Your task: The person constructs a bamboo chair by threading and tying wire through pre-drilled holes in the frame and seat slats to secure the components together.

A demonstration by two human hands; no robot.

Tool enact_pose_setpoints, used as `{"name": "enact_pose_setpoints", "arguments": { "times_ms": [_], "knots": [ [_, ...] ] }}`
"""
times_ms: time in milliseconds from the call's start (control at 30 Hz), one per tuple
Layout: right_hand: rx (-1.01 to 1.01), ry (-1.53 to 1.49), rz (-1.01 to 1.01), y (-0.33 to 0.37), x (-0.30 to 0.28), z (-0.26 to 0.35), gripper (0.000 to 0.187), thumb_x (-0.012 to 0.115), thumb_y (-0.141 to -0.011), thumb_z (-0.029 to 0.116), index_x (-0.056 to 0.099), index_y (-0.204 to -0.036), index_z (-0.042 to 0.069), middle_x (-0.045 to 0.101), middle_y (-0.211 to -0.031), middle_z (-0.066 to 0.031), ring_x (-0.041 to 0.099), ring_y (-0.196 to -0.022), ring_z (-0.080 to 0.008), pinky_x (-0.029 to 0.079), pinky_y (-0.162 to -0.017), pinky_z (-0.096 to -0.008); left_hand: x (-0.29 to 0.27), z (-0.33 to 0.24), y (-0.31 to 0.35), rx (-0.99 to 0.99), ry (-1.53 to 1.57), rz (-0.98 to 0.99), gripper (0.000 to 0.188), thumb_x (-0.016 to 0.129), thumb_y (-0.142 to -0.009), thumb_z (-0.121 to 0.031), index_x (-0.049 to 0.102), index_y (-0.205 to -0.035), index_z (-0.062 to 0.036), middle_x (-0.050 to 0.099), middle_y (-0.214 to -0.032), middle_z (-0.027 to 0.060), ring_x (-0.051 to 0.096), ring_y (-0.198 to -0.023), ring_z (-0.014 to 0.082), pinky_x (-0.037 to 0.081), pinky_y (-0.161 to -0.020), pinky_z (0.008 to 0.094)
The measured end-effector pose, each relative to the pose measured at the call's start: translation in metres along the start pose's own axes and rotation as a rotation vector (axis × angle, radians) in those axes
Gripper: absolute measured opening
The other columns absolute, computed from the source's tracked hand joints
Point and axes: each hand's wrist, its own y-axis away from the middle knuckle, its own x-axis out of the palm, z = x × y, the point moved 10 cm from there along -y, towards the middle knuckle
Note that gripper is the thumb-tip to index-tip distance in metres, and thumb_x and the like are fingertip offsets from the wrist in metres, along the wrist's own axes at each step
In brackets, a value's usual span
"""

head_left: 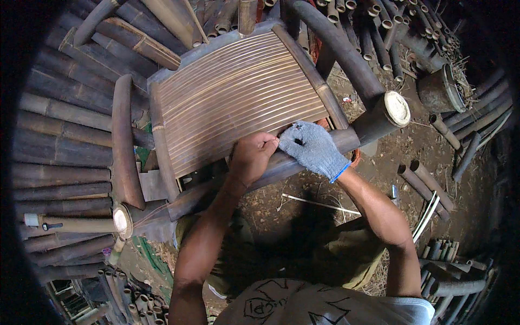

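Observation:
A bamboo chair stands in front of me, its seat made of thin parallel slats in a frame of thick dark poles. Over the near edge of the seat, my bare left hand is closed in a pinch. My right hand, in a grey knit glove with a blue cuff, has its fingers curled with thumb and finger together. The fingertips of both hands meet just above the front pole. Whatever they pinch is too small or hidden to make out.
A curved bamboo armrest rises at the left, and a thick pole with a pale cut end juts out at the right. Bamboo slats lie along the left. A bucket, cut bamboo pieces and pale strips are on the dirt floor.

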Motion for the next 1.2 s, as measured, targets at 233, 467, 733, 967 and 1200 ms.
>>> {"name": "enact_pose_setpoints", "arguments": {
  "times_ms": [233,467,733,967,1200],
  "knots": [
    [-0.161,0.184,-0.120,0.005,-0.002,0.020,0.021,0.063,-0.084,0.026,0.064,-0.073,0.008,0.061,-0.076,-0.0155,0.061,-0.077,-0.0381,0.047,-0.072,-0.0493,-0.009,-0.001,0.000,-0.076,-0.147,-0.105,0.020,0.070,-0.092,-0.018,0.073,-0.099,0.0010,0.074,-0.089,0.0128,0.069,-0.082,0.0165,0.053,-0.076,0.0313],
    [-0.153,0.210,-0.094,0.003,0.003,0.023,0.023,0.063,-0.087,0.028,0.065,-0.076,0.008,0.060,-0.079,-0.0163,0.060,-0.079,-0.0378,0.047,-0.072,-0.0488,-0.002,-0.003,-0.001,0.111,0.009,-0.070,0.019,0.069,-0.093,-0.016,0.073,-0.102,0.0004,0.073,-0.086,0.0066,0.066,-0.078,0.0131,0.052,-0.073,0.0295],
    [-0.161,0.197,-0.066,0.009,0.003,0.015,0.023,0.065,-0.088,0.028,0.064,-0.079,0.007,0.057,-0.081,-0.0166,0.058,-0.081,-0.0382,0.047,-0.071,-0.0472,-0.008,-0.028,0.009,0.022,-0.332,-0.174,0.015,0.070,-0.088,-0.022,0.075,-0.094,-0.0098,0.071,-0.083,0.0173,0.070,-0.077,0.0345,0.055,-0.070,0.0414],
    [-0.228,0.248,-0.113,0.016,0.001,0.027,0.015,0.066,-0.086,0.022,0.063,-0.087,0.007,0.056,-0.088,-0.0154,0.057,-0.085,-0.0381,0.048,-0.074,-0.0480,-0.004,-0.029,0.010,0.168,-0.406,-0.201,0.019,0.072,-0.088,-0.022,0.074,-0.102,-0.0094,0.063,-0.065,0.0038,0.053,-0.054,0.0138,0.044,-0.052,0.0351],
    [-0.257,0.113,-0.068,0.017,-0.015,0.020,0.028,0.069,-0.084,0.021,0.066,-0.110,0.010,0.059,-0.098,-0.0164,0.059,-0.094,-0.0379,0.049,-0.084,-0.0451,0.005,-0.002,0.002,-0.130,0.067,0.156,0.025,0.067,-0.093,-0.025,0.073,-0.103,-0.0028,0.066,-0.074,0.0025,0.054,-0.055,0.0111,0.041,-0.050,0.0291]
  ]
}}
